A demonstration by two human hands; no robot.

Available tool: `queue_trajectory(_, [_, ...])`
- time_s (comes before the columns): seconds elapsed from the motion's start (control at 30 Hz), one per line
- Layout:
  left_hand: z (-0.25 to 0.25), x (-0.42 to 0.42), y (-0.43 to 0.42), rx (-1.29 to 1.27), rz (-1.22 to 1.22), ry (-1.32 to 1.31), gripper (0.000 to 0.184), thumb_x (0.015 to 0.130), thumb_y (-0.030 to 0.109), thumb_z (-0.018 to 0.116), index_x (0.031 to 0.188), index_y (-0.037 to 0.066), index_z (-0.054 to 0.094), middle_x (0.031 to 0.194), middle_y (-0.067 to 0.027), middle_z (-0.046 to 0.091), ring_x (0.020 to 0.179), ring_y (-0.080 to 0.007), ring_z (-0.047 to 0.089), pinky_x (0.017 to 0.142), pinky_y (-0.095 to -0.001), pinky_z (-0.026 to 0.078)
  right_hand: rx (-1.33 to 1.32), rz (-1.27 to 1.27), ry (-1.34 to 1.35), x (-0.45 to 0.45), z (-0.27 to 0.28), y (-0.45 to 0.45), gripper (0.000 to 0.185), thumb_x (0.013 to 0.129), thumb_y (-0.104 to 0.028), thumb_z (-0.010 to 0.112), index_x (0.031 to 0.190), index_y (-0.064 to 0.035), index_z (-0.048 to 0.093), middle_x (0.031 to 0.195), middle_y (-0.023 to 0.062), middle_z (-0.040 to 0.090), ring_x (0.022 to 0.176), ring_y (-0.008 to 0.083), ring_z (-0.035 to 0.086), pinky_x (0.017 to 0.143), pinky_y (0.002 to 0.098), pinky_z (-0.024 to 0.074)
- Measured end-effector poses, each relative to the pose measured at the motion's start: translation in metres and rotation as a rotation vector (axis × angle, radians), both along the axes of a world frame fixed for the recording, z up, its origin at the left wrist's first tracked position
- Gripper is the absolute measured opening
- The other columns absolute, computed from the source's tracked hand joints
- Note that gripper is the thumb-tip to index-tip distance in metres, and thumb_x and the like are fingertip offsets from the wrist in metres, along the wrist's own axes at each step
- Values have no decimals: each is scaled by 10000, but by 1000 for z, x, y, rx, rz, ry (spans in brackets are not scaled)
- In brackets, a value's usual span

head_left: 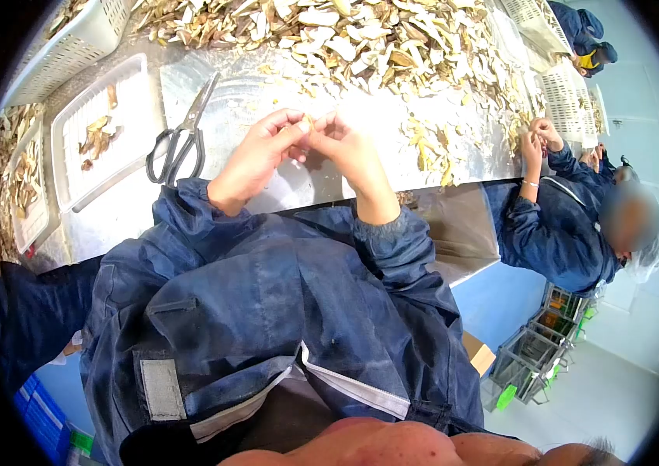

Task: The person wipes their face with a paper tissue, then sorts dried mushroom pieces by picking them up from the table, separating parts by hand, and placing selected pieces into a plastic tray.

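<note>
Both of my hands meet over the near edge of the metal table. My left hand has its fingers bent and pinched together at the fingertips. My right hand is closed in the same way against it. A small yellowish piece shows between the fingertips, mostly hidden by them; which hand grips it is unclear. Beyond the hands lies a large heap of dried sliced pieces, brown and cream. Black-handled scissors lie to the left of my left hand, blades pointing away.
A white tray with a few brown pieces lies left of the scissors. White perforated baskets stand at far left and far right. A co-worker works at the right; another person's sleeve is at the left. Metal racks stand lower right.
</note>
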State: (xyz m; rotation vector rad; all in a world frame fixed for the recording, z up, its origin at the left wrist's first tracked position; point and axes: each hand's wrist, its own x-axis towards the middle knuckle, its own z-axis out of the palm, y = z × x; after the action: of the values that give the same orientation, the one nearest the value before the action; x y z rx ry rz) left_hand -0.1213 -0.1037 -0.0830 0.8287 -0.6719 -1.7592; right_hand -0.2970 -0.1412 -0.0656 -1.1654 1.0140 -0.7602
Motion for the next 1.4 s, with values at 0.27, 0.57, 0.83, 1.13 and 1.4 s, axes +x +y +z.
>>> queue_trajectory(0.27, [7,-1,5,-26,-53,-112,237,980,216,635,1114,21,650,913,-12,652,798,-88,589,703,-242,470,208,31,-111,-13,5,9,157,870,-110,753,954,2,684,813,33,679,682,81,589,621,211,456])
queue_trajectory(0.57, [9,-5,10,-23,-49,-149,246,970,243,655,1058,15,677,873,-4,650,756,-67,572,662,-221,470,318,51,-257,-17,-5,14,132,901,-132,722,961,-22,682,820,31,678,693,89,587,647,214,464])
queue_trajectory(0.83, [3,-7,10,-2,-43,-139,253,977,215,643,1105,-3,664,868,-9,639,737,-74,571,657,-227,474,314,29,-269,-22,-7,15,137,892,-134,727,957,-20,688,793,30,673,676,95,592,639,221,474])
queue_trajectory(1.13, [6,5,10,121,-8,44,347,1020,215,501,1279,-6,571,907,-58,643,813,-138,626,698,-256,507,-590,-327,945,-69,17,-37,228,859,-227,702,1005,-53,718,847,137,698,739,334,665,696,402,519])
queue_trajectory(1.4, [2,-1,18,157,-75,268,289,1033,220,503,1231,16,557,1018,-80,621,948,-175,622,785,-291,543,-825,-371,1083,-74,-24,-84,162,833,-196,691,947,-80,700,931,148,630,830,355,643,745,446,518])
